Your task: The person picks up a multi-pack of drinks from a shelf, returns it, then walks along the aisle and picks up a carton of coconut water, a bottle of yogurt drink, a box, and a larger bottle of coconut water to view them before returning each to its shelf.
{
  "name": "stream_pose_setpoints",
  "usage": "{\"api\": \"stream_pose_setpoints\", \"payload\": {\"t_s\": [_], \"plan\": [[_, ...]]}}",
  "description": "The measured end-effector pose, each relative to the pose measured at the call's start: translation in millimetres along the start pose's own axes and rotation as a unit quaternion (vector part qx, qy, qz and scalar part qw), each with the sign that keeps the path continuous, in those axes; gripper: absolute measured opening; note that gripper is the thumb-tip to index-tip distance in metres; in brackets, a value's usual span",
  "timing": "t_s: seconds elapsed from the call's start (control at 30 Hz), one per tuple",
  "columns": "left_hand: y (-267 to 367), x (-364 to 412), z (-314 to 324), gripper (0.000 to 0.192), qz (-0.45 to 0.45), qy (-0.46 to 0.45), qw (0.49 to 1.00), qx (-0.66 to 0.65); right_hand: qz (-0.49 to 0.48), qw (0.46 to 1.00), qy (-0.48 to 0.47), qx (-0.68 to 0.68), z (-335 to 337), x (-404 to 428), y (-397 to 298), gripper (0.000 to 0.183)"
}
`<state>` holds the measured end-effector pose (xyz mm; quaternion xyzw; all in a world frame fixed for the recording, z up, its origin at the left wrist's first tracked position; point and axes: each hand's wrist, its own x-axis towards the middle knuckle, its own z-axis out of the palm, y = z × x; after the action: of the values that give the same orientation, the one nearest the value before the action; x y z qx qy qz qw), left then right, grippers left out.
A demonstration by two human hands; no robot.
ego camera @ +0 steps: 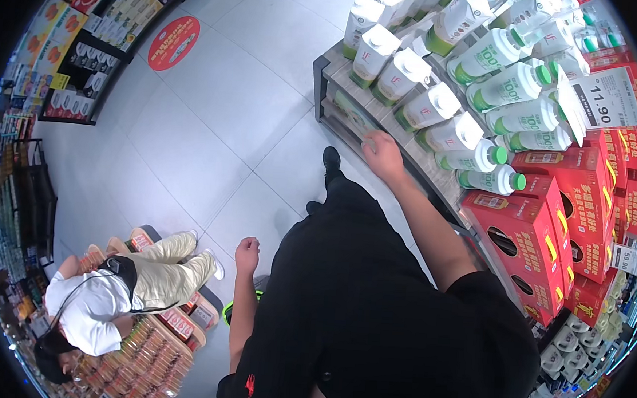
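My left hand (247,256) hangs over the floor tiles, fingers loosely bent, with nothing seen in it. Beside the corner display, my right hand (384,155) hangs near the wood-look shelf edge (357,100), empty, its fingers loosely curled; whether it touches the edge cannot be told. White-and-green drink cartons (429,108) stand on that shelf in rows. Next to them are white bottles with green caps (477,155) and red gift boxes with yellow handles (519,227). A price sign (603,99) stands among the goods. Behind my left forearm, a lime-green rimmed object (228,313) is mostly hidden.
A person (93,305) in a white shirt bends over a tiered stand of packaged goods (150,358) at lower left. Dark shelving (114,49) with boxed goods lines the upper left. A red round sticker (174,43) lies on the tiled floor (209,105).
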<state>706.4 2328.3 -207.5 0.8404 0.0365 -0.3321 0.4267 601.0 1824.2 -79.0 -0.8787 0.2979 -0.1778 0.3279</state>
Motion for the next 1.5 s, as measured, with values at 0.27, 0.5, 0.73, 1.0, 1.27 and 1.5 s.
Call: {"api": "stream_pose_setpoints", "payload": {"t_s": [0.27, 0.5, 0.73, 1.0, 1.27, 1.5], "plan": [[142.4, 43.6, 43.4, 0.031, 0.051, -0.071, 0.989, 0.115, -0.146, 0.965, 0.199, -0.085, -98.5, 156.8, -103.4, 0.035], [222.5, 100.3, 62.0, 0.028, 0.099, -0.061, 0.993, 0.037, 0.134, 0.952, -0.099, -0.257, -113.2, 238.6, -82.2, 0.064], [292.4, 135.3, 54.1, 0.027, 0.108, -0.111, 0.988, -0.011, 0.074, 0.966, -0.014, -0.248, -105.0, 226.5, -97.7, 0.055], [455.7, 191.3, 15.8, 0.051, 0.309, -0.206, 0.919, 0.129, -0.047, 0.971, -0.081, -0.218, -134.7, 222.8, -182.0, 0.067], [553.2, 177.9, 2.6, 0.087, 0.514, -0.279, 0.803, 0.113, -0.143, 0.989, -0.010, -0.046, -77.5, 233.7, -277.9, 0.058], [552.0, 210.8, -19.1, 0.075, 0.589, -0.274, 0.757, 0.070, -0.171, 0.984, 0.045, 0.019, -41.6, 234.1, -306.5, 0.065]]}}
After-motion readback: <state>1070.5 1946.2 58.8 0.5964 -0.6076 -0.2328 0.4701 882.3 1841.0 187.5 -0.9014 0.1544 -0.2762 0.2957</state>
